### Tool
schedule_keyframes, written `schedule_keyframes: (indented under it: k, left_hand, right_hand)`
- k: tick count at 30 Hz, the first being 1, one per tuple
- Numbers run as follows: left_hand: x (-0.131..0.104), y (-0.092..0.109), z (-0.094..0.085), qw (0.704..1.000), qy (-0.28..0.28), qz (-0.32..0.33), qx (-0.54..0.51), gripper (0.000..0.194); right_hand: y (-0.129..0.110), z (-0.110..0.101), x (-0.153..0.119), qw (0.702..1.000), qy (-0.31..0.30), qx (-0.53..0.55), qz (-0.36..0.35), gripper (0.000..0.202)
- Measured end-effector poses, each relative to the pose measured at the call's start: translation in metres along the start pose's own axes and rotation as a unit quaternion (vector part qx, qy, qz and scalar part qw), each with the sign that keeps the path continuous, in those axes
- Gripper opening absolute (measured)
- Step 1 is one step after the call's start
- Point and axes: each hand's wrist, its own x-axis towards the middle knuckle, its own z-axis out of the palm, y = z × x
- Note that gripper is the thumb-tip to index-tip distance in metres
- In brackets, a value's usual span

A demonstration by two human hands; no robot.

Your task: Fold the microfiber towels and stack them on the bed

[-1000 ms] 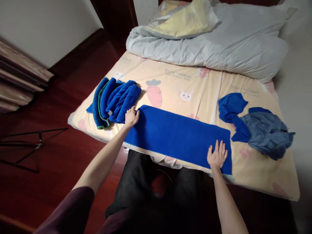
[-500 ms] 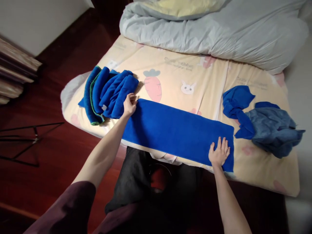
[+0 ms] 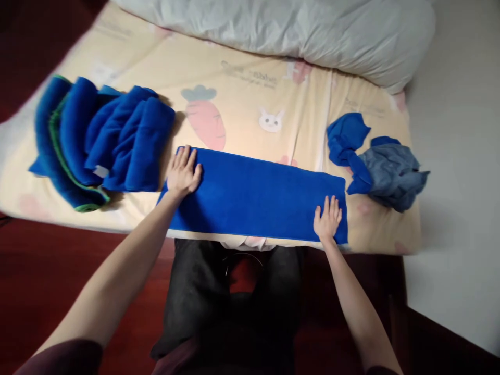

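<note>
A blue towel lies spread flat in a long strip along the near edge of the bed. On its left end rests my left hand, palm down with the fingers stretched out. My right hand lies flat near the towel's right end, fingers spread. Neither hand grips the cloth. Just left of my left hand is a row of folded and rolled blue towels, the outermost roll edged in green. A small white tag shows on one of them.
The bed sheet has carrot and rabbit prints. Two crumpled cloths, one blue and one grey-blue, lie at the right. A bunched pale quilt runs along the back, and a white wall stands at the right.
My left hand has gone from curled fingers at the towel's left corner to lying flat on it. My right hand stays flat on the right end. The view has turned and shifted.
</note>
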Motion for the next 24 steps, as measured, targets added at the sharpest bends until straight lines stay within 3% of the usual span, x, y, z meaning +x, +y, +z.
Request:
schedule_keyframes:
  k: [6,12,18,24]
  left_hand:
    - [-0.003,0.011,-0.004,0.999,-0.032,-0.009,0.004,0.071]
    - [-0.002,0.006,0.001,1.000,0.005,0.013,0.018,0.069]
    - [-0.001,-0.003,0.007,0.999,0.034,0.027,0.024,0.068]
    - [0.000,-0.004,0.008,0.999,0.030,0.020,0.028,0.070]
  right_hand:
    - [0.002,-0.011,0.011,0.999,-0.037,-0.009,-0.027,0.063]
    - [0.011,-0.009,0.072,0.991,-0.070,0.035,-0.111,0.061]
    - [0.036,0.010,0.136,0.992,-0.032,0.115,-0.041,0.053]
    - [0.070,0.005,0.184,0.984,-0.015,0.178,0.009,0.033]
